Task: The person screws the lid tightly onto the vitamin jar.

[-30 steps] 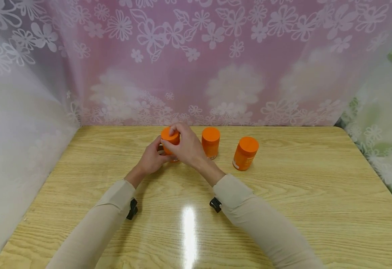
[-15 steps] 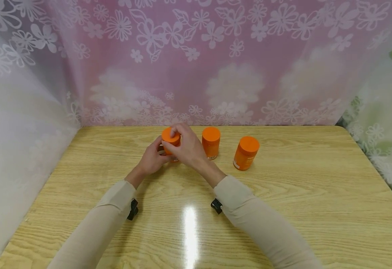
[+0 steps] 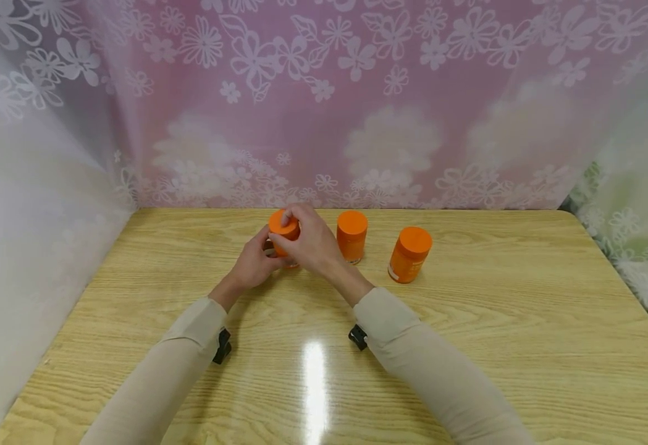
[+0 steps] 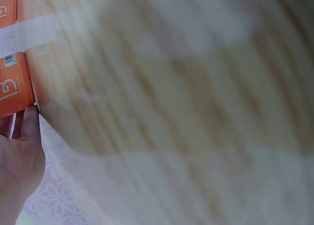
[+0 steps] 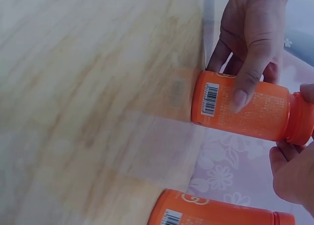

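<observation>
An orange jar with a screw lid (image 3: 281,222) stands upright on the table at left of centre, between both hands. My left hand (image 3: 253,264) grips its body from the left. In the right wrist view the thumb lies across the printed label (image 5: 267,109), beside a barcode. My right hand (image 3: 314,244) holds the lid from above, thumb and fingers around its rim. The lid (image 5: 300,118) sits on the jar in that view. Only part of the left hand (image 4: 22,161) and the jar (image 4: 13,87) shows in the left wrist view.
Two similar orange jars stand to the right: one close by the right hand (image 3: 351,237), the other farther right and nearer the front (image 3: 409,254). The wooden table (image 3: 496,321) ends at a pink floral curtain (image 3: 390,148) behind the jars.
</observation>
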Available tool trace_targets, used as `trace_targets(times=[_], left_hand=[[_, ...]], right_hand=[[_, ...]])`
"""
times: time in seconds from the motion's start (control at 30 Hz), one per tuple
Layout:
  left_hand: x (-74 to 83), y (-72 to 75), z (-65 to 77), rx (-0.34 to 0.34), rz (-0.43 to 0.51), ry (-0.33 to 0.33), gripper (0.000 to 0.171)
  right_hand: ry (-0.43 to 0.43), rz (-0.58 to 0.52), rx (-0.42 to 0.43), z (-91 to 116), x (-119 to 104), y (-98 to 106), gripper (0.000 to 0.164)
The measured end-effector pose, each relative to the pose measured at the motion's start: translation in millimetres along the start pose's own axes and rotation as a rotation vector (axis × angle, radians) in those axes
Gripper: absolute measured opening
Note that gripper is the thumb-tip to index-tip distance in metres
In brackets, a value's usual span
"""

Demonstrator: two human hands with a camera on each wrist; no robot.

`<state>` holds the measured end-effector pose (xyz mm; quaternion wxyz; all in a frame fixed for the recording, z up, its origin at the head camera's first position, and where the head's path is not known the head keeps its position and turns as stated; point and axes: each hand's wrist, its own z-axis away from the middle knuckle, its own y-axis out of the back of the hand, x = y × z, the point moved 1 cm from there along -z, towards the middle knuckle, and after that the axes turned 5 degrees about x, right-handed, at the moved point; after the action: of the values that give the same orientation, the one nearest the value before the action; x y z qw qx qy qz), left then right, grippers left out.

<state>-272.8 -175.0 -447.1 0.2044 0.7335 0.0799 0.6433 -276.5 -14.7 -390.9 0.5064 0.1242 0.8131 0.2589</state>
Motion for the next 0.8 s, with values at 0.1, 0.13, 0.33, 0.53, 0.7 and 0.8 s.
trace_targets(times=[0.1, 0.13, 0.33, 0.53, 0.7, 0.8], left_hand=[[1.0, -0.2, -0.8, 0.0, -0.01, -0.005, 0.065], [1.3, -0.1, -1.0, 0.001, -0.013, -0.006, 0.065], [3.2, 1.3, -0.7, -0.001, -0.017, -0.002, 0.065], [2.8, 1.3, 0.6, 0.002, -0.015, -0.003, 0.065], [2.3, 0.5, 0.5, -0.006, 0.001, 0.005, 0.065], [2.1, -0.3, -0.3, -0.007, 0.011, 0.005, 0.063]], right_hand=[[-0.012, -0.002, 0.0, 0, 1, -1, 0.027], [-0.014, -0.008, 0.001, 1, 2, -1, 0.028], [-0.001, -0.043, 0.019, 3, 4, -4, 0.03], [-0.009, -0.02, -0.008, 3, 2, -3, 0.031], [0.012, 0.085, -0.118, -4, -9, 13, 0.026], [0.056, 0.137, -0.191, -14, -18, 27, 0.021]])
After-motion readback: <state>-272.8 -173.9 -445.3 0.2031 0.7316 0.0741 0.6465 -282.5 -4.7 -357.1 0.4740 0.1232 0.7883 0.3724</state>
